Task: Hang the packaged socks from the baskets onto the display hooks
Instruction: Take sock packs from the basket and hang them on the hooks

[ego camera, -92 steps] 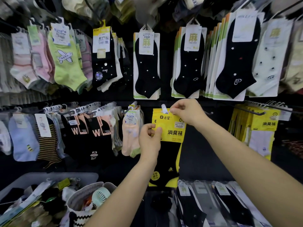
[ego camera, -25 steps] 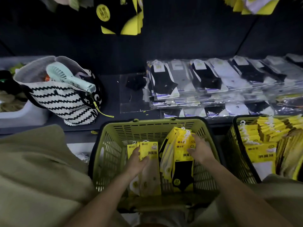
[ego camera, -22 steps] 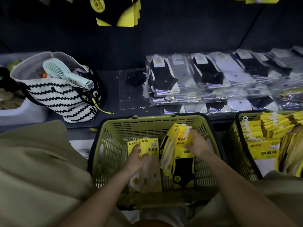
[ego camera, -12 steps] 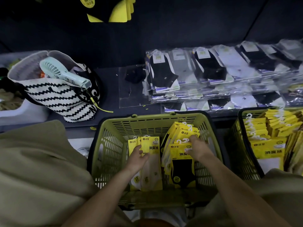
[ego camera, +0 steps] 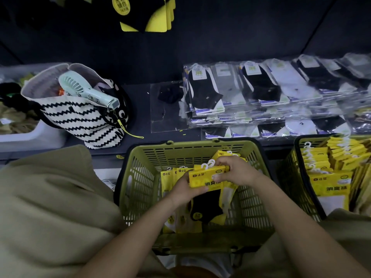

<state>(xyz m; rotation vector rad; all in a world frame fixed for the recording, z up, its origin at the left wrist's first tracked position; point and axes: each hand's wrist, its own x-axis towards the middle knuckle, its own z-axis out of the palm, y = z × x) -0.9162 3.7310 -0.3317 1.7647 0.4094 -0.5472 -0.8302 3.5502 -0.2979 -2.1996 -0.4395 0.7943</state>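
Observation:
A green basket (ego camera: pixel 140 189) sits in front of me with several yellow sock packs inside. Both hands are over it, gripping one small stack of yellow packs with black socks (ego camera: pixel 206 177). My left hand (ego camera: pixel 184 192) clamps the stack's lower left edge. My right hand (ego camera: pixel 236 173) grips its top right, beside the white hanger hooks (ego camera: pixel 208 164). More yellow packs (ego camera: pixel 170 177) lie under the stack. A second basket (ego camera: pixel 297 177) on the right is full of yellow packs (ego camera: pixel 329 181). Hung yellow and black packs (ego camera: pixel 144 15) show at the top edge.
A zigzag-striped bag (ego camera: pixel 80 117) with a pale green hand fan (ego camera: pixel 86 91) stands on the dark shelf at left. Clear-wrapped black and white socks (ego camera: pixel 271 93) are stacked on the shelf at right. A white bin (ego camera: pixel 30 137) sits far left. My beige clothing (ego camera: pixel 50 207) fills the lower left.
The view dropped from the display wall to the baskets. My left hand left the pale packs and joined my right hand on the black-sock stack, which has lifted and tilted.

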